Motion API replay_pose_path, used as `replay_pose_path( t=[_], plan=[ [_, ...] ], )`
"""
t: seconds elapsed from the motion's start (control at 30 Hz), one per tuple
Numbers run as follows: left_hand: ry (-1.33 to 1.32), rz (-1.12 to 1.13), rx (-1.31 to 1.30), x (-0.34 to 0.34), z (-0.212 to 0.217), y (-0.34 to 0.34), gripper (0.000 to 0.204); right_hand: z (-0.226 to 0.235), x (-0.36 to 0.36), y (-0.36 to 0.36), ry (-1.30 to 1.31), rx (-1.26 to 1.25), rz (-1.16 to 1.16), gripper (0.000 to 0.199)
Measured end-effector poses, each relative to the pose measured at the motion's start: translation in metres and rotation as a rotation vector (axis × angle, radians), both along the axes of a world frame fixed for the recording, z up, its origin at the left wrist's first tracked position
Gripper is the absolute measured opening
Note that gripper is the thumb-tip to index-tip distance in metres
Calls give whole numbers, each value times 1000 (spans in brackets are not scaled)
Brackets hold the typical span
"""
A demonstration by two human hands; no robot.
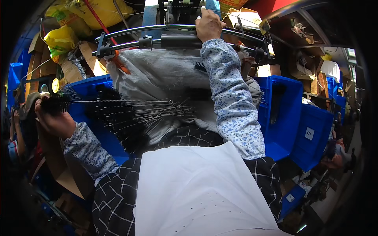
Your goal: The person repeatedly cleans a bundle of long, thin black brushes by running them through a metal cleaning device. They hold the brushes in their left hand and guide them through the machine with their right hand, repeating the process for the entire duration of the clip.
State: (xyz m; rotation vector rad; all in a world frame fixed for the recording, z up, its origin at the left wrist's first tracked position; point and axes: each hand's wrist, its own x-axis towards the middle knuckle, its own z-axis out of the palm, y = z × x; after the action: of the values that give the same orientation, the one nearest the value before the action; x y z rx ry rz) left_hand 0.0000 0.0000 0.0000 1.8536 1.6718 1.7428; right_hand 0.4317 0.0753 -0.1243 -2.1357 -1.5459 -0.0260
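At the far left, my left hand [58,122] is closed around the black bristle head of a wire brush [118,102]. Its thin twisted stem runs to the right and ends in a small loop. Below that stem, a pile of similar black brushes [122,122] lies across my lap and a white woven sack [157,72], their bare wire ends bunched to the right. My right hand [209,24] reaches up to the machine [179,11] beyond the rails, its fingers bent near a thin wire. What those fingers grip is hidden.
Metal rails [157,28] cross in front of me. Blue bins [285,118] stand at the right, and another blue bin [88,88] is at the left under the brushes. Yellow sacks [63,41] and cardboard boxes [92,57] crowd the far left. Other people [17,137] sit at the edges.
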Motion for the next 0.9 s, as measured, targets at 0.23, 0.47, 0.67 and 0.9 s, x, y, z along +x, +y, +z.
replay_pose_path(
  t=[0.23, 0.47, 0.67, 0.9],
  plan=[
    [-793, -232, -79, 69, -12, -2, 19, 11, 81, -22, -148, -44, -2, 34],
    [-794, -506, -371, 122, -33, 7, 19, 3, 158, 0, -304, -156, 67, 33],
    [-740, -676, -508, 131, -32, 5, 19, 74, 148, -75, 144, -361, 241, 28],
    [-708, -960, -734, 191, -44, -7, 19, 94, 23, -141, 405, -387, 821, 35]
  ],
)
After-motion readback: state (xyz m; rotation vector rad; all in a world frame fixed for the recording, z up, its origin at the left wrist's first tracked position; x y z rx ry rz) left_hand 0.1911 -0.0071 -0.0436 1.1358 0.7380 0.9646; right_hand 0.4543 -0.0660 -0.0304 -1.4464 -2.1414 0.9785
